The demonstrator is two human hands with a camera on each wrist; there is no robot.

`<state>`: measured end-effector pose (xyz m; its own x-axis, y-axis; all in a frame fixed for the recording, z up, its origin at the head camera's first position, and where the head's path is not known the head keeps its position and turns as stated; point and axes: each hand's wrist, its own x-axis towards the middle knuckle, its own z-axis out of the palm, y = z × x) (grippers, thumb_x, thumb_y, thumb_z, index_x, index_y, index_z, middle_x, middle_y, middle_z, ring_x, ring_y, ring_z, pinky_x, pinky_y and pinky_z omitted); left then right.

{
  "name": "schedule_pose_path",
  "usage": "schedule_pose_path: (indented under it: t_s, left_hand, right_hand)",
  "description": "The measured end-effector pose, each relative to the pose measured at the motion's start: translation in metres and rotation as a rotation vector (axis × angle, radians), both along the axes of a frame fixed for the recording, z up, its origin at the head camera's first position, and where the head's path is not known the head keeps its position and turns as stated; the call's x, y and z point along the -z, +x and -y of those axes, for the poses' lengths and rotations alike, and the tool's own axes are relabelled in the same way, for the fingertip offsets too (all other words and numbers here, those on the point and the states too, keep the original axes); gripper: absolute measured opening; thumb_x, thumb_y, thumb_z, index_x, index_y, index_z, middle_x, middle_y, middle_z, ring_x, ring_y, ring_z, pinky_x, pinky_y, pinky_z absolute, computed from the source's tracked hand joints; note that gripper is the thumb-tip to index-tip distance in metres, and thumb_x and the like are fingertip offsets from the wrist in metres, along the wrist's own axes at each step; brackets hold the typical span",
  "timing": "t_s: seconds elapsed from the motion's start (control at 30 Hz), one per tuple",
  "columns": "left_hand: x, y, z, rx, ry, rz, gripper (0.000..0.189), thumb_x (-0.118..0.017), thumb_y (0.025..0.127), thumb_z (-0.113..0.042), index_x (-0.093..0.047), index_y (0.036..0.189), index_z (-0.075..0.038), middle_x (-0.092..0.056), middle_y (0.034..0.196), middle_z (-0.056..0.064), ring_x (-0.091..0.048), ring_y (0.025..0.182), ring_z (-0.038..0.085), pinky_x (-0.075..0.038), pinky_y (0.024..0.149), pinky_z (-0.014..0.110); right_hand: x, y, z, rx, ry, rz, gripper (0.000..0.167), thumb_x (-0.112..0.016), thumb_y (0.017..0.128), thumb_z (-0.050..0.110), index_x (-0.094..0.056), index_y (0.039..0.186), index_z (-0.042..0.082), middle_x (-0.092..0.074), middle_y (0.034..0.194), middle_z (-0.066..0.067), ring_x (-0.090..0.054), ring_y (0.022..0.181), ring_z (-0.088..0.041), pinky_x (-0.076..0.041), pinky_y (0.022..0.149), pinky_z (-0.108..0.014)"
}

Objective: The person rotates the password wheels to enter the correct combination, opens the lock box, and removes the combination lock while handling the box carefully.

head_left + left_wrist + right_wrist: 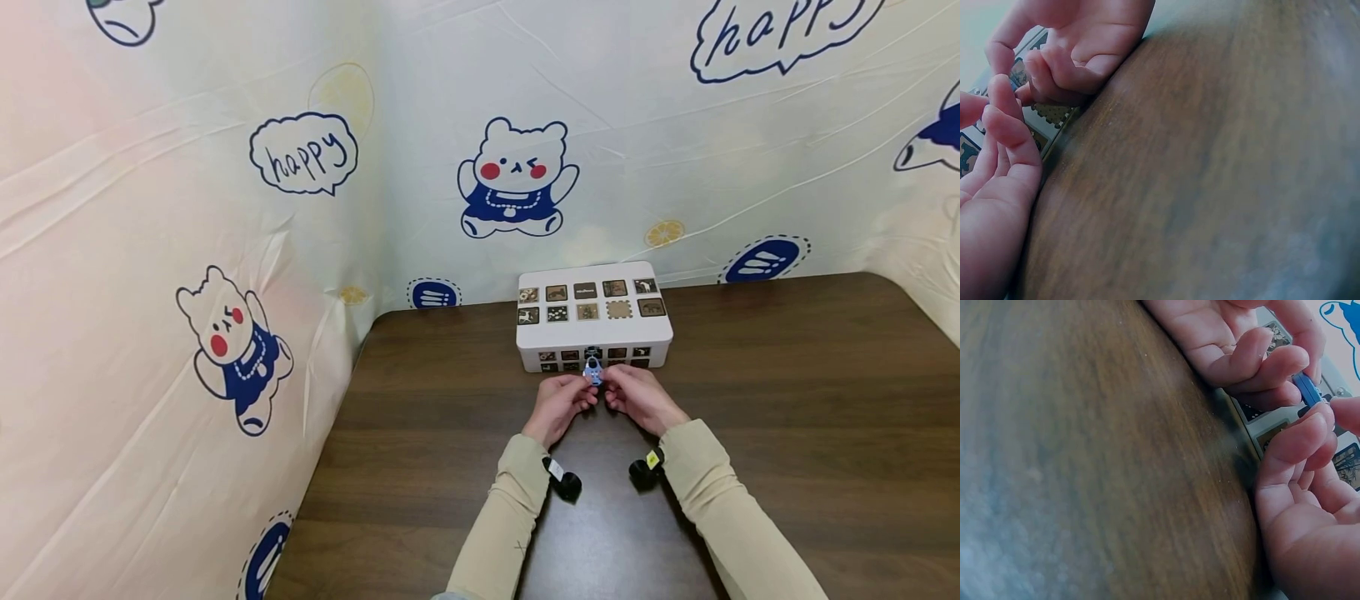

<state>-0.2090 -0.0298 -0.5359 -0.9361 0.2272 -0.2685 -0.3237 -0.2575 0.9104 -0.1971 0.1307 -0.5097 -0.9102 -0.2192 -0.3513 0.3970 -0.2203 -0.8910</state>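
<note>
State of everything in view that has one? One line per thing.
White box: lid down.
Box clasp: partly hidden, can't tell if fastened.
Blue padlock: shackle upward, in the fingers; locked or not, can't tell.
Left hand: pinching the padlock.
Right hand: fingers curled, pinching at the padlock's edge.
Wrist cameras: worn, one at each cuff.
Backdrop cloth: upright, creased.

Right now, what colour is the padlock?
Blue, with pale markings on its face; the padlock shows best in the head view.
</note>
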Motion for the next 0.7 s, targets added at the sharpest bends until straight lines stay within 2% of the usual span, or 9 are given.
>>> schedule_pose_path:
  t_s: [0.7]
  left_hand:
    - [0.0002, -0.0002, -0.0009, -0.009, 0.005, 0.003, 0.014, -0.060, 0.090, -0.003, -0.067, 0.096, 0.008, -0.066, 0.070, 0.002, -0.061, 0.058, 0.008, -0.050, 0.053, 0.018]
  right_hand:
    - [-0.0004, 0.0005, 0.0001, 0.033, 0.015, 0.033, 0.010, -0.053, 0.096, 0.014, -0.058, 0.090, 0.007, -0.053, 0.068, 0.005, -0.053, 0.060, -0.005, -0.047, 0.055, -0.016]
